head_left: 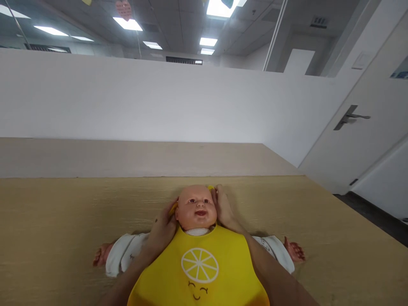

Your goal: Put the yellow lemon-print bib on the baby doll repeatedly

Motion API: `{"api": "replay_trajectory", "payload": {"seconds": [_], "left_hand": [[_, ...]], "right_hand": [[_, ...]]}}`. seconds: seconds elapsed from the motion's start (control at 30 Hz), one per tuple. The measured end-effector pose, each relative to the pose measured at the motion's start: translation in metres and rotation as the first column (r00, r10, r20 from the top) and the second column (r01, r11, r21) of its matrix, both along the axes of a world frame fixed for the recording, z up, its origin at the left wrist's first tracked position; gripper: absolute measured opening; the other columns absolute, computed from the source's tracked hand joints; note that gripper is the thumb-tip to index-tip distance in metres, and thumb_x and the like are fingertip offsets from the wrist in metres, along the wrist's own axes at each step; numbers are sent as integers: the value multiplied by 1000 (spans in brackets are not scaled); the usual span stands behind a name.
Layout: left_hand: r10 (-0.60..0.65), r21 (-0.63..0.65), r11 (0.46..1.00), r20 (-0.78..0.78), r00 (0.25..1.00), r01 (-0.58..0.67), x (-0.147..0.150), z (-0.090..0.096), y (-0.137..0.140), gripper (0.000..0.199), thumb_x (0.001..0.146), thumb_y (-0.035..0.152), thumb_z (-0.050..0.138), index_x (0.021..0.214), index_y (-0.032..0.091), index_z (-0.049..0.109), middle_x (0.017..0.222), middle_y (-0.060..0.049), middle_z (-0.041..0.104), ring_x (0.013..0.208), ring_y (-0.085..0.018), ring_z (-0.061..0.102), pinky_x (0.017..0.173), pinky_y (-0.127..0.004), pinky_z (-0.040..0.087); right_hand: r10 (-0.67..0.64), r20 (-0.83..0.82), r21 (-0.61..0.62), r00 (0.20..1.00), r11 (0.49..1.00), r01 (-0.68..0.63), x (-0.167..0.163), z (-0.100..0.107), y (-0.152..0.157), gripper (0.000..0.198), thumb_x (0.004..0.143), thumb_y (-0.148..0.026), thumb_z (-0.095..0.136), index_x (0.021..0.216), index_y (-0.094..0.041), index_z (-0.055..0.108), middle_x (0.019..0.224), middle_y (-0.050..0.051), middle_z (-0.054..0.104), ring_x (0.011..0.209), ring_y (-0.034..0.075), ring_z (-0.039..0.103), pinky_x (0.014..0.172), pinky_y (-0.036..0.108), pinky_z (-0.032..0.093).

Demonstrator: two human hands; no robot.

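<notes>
A baby doll (196, 204) in white clothes lies on its back on the wooden table, arms stretched out to both sides. Over its chest is a yellow bib (229, 259) with a white citrus slice and a smiling face printed on it. My left hand (163, 227) is closed at the left side of the doll's head, with a piece of the bib's yellow neck strap at its fingers. On the other side, my right hand (224, 209) grips the other strap end, which shows near the top of the head. The strap behind the head and neck is hidden.
The wooden table (63, 204) extends to both sides, with a paler strip (127, 157) along its back. Behind it stands a white partition (137, 97) with glass above. A white door with a metal handle (349, 117) is at the right.
</notes>
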State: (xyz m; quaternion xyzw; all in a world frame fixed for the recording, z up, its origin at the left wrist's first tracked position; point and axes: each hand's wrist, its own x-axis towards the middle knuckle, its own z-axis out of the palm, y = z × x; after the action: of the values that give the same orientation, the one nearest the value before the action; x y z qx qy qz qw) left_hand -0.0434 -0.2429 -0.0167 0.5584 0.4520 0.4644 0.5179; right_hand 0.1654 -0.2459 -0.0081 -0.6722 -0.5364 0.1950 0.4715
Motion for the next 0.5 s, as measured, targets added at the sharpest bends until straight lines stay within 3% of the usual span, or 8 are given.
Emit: {"api": "replay_trajectory", "payload": {"seconds": [0.1, 0.23, 0.37, 0.43, 0.5], "left_hand": [[82, 43, 996, -191, 978, -75, -3, 5, -3, 49, 66, 26, 66, 115, 20, 60, 110, -10, 68, 114, -29, 56, 102, -40, 36], [104, 119, 990, -312, 945, -70, -7, 17, -7, 48, 70, 32, 64, 115, 19, 56, 73, -3, 69, 76, -25, 65, 80, -35, 46], [128, 143, 985, -218, 968, -98, -9, 30, -9, 41, 74, 39, 64, 108, 19, 54, 72, -3, 69, 65, -20, 63, 64, -27, 45], [107, 105, 990, -101, 989, -97, -10, 36, -13, 49, 73, 46, 66, 111, 19, 51, 75, -4, 70, 69, -20, 64, 61, -26, 45], [54, 62, 997, 30, 998, -55, -11, 43, -20, 61, 69, 48, 71, 118, 20, 47, 75, -4, 70, 71, -20, 65, 61, -25, 47]], "right_hand": [[-68, 72, -19, 995, 997, 69, 2, 6, -1, 23, 91, -38, 39, 74, -23, 38, 62, -2, 48, 58, 15, 43, 56, 28, 25], [-41, 47, 72, 998, 997, 38, 11, 15, 1, 33, 90, -47, 40, 69, -21, 41, 62, -3, 47, 59, 14, 44, 57, 27, 28], [33, -111, 266, 993, 964, -2, 18, 37, -10, 38, 85, -53, 49, 68, -20, 47, 60, -4, 44, 58, 11, 42, 57, 24, 34], [96, -207, 318, 974, 948, -26, 15, 54, -25, 35, 84, -51, 51, 74, -18, 55, 63, -3, 49, 58, 11, 45, 55, 23, 36], [229, -260, 328, 938, 935, -137, 6, 72, -44, 28, 83, -47, 56, 82, -19, 61, 69, -2, 57, 60, 10, 51, 55, 22, 40]]}}
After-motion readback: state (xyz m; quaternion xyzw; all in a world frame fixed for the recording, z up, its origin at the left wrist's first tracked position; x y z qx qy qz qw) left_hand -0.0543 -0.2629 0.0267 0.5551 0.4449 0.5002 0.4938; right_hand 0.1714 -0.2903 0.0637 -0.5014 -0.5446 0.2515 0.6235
